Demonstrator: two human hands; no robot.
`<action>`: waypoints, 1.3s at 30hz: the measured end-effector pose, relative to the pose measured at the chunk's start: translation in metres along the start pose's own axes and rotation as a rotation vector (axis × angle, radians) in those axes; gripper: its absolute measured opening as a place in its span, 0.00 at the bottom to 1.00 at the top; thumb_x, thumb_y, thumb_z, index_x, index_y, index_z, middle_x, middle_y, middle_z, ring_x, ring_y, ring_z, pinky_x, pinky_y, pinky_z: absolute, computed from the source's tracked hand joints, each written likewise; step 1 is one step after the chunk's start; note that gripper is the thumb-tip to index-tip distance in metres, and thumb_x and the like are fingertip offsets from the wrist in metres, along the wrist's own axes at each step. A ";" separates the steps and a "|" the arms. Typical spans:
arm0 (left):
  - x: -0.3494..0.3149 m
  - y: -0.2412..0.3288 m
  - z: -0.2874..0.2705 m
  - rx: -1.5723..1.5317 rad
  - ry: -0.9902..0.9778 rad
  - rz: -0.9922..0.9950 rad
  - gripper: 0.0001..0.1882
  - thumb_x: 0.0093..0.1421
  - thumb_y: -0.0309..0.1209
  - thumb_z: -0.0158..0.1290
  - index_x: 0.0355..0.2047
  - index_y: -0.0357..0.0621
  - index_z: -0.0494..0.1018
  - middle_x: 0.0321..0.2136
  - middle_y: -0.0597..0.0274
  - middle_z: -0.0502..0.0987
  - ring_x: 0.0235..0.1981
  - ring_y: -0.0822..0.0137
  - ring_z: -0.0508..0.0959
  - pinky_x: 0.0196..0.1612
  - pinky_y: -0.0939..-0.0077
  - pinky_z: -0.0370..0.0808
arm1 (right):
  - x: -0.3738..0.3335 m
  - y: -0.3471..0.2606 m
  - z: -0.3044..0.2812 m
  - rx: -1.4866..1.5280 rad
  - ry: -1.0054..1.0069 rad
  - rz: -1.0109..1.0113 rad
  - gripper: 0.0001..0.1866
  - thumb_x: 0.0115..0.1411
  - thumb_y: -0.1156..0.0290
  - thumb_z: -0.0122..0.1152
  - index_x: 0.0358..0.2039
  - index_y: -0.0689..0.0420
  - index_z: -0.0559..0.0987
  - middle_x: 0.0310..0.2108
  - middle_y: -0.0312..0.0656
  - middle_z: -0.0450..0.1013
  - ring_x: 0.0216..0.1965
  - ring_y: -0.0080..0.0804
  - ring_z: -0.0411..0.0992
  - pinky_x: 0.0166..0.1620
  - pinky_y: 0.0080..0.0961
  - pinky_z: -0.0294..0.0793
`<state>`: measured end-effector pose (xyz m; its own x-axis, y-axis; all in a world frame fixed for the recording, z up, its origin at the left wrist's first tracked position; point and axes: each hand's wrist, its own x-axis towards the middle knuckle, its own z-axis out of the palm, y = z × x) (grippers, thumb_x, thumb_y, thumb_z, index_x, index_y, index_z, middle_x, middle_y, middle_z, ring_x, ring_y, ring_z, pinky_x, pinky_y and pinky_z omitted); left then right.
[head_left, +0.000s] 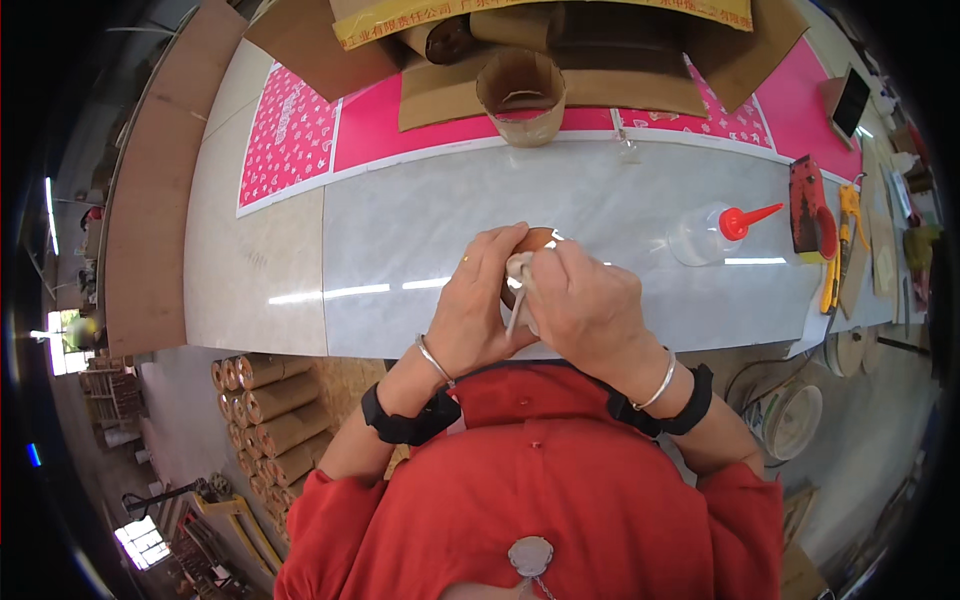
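Observation:
Close to the table's front edge, my left hand (478, 292) wraps round a brown round piece (537, 240) with shiny spots on top. Most of that piece is hidden by my hands, so its full shape cannot be made out. My right hand (588, 303) is closed on a crumpled whitish cloth (521, 272) and presses it against the brown piece. A strip of the cloth hangs down between the two hands. To the right of my right hand stands a clear squeeze bottle (700, 237) with a red pointed nozzle.
Beyond my hands, a cardboard tube (523, 98) stands before an open carton (600, 85) holding more tubes. Pink patterned sheet (385, 125) covers the table's far part. A red-and-black tool (806, 205), yellow cutters (848, 220) and a phone (850, 102) lie right. Stacked rolls (282, 400) sit below, left.

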<state>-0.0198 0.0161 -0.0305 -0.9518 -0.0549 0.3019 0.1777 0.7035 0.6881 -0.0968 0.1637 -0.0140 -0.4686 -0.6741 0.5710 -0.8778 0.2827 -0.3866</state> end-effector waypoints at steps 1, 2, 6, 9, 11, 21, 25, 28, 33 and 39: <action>0.002 0.000 0.002 -0.004 0.003 0.008 0.47 0.35 0.28 0.67 0.57 0.40 0.57 0.47 0.47 0.66 0.45 0.50 0.71 0.46 0.66 0.71 | 0.003 0.003 0.008 -0.077 -0.069 0.051 0.09 0.46 0.71 0.58 0.29 0.57 0.70 0.22 0.39 0.66 0.21 0.30 0.72 0.20 0.24 0.69; 0.001 0.000 0.003 -0.025 0.011 -0.014 0.47 0.35 0.29 0.67 0.57 0.40 0.57 0.46 0.48 0.66 0.43 0.51 0.71 0.44 0.66 0.71 | 0.003 0.005 0.009 -0.086 -0.021 0.036 0.07 0.47 0.72 0.57 0.27 0.56 0.69 0.20 0.37 0.62 0.18 0.28 0.69 0.18 0.23 0.68; 0.005 0.001 0.012 0.039 0.099 0.006 0.46 0.35 0.31 0.69 0.55 0.39 0.57 0.43 0.49 0.66 0.41 0.53 0.72 0.41 0.67 0.72 | 0.000 0.015 0.012 -0.178 -0.008 0.096 0.07 0.49 0.72 0.57 0.28 0.57 0.69 0.22 0.39 0.65 0.18 0.32 0.70 0.18 0.26 0.68; 0.006 0.000 0.015 0.075 0.129 -0.007 0.47 0.36 0.33 0.70 0.55 0.38 0.57 0.43 0.50 0.66 0.41 0.53 0.72 0.41 0.66 0.73 | -0.004 0.039 0.002 -0.165 0.065 0.150 0.08 0.50 0.72 0.56 0.31 0.58 0.70 0.23 0.41 0.67 0.19 0.37 0.71 0.21 0.29 0.70; 0.004 0.001 0.011 0.091 0.088 -0.053 0.46 0.38 0.37 0.70 0.54 0.38 0.57 0.43 0.50 0.66 0.42 0.52 0.72 0.42 0.66 0.73 | -0.008 0.053 -0.018 -0.110 0.259 0.254 0.11 0.53 0.70 0.55 0.36 0.58 0.71 0.26 0.43 0.68 0.23 0.41 0.72 0.25 0.33 0.71; 0.027 0.005 -0.018 0.200 -0.226 0.019 0.47 0.39 0.39 0.67 0.57 0.40 0.55 0.45 0.49 0.67 0.44 0.53 0.71 0.48 0.66 0.71 | -0.085 0.052 -0.018 -0.114 -0.259 0.501 0.23 0.55 0.59 0.58 0.52 0.48 0.71 0.37 0.45 0.67 0.30 0.41 0.72 0.29 0.33 0.73; 0.010 -0.015 -0.025 -0.219 -0.013 -0.217 0.45 0.38 0.37 0.68 0.55 0.38 0.58 0.46 0.52 0.67 0.48 0.57 0.70 0.49 0.67 0.71 | -0.086 0.055 -0.024 -0.322 -0.174 0.329 0.22 0.55 0.60 0.59 0.49 0.52 0.72 0.34 0.44 0.65 0.31 0.40 0.71 0.28 0.32 0.73; -0.003 -0.033 -0.015 -0.444 0.120 -0.320 0.47 0.40 0.35 0.68 0.56 0.37 0.54 0.46 0.52 0.66 0.51 0.62 0.67 0.51 0.68 0.70 | -0.098 0.071 -0.009 -0.343 -0.175 0.328 0.19 0.53 0.64 0.61 0.45 0.56 0.73 0.35 0.44 0.66 0.33 0.40 0.71 0.28 0.32 0.73; -0.028 -0.057 0.001 -0.415 0.201 -0.354 0.48 0.40 0.39 0.69 0.56 0.37 0.54 0.48 0.52 0.65 0.50 0.61 0.67 0.51 0.65 0.69 | -0.060 0.073 0.002 -0.113 0.064 0.296 0.13 0.52 0.70 0.61 0.37 0.59 0.74 0.36 0.45 0.68 0.30 0.40 0.70 0.28 0.32 0.72; -0.032 -0.047 0.016 -0.187 0.246 -0.264 0.47 0.36 0.40 0.68 0.53 0.33 0.57 0.41 0.52 0.69 0.41 0.63 0.71 0.46 0.72 0.69 | 0.012 -0.001 0.047 0.066 0.133 -0.058 0.12 0.51 0.68 0.60 0.37 0.56 0.76 0.33 0.44 0.67 0.27 0.39 0.71 0.23 0.30 0.72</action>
<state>-0.0018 -0.0041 -0.0834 -0.8865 -0.4003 0.2321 -0.0007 0.5028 0.8644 -0.0966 0.1233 -0.0413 -0.4300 -0.5904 0.6830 -0.8975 0.1972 -0.3945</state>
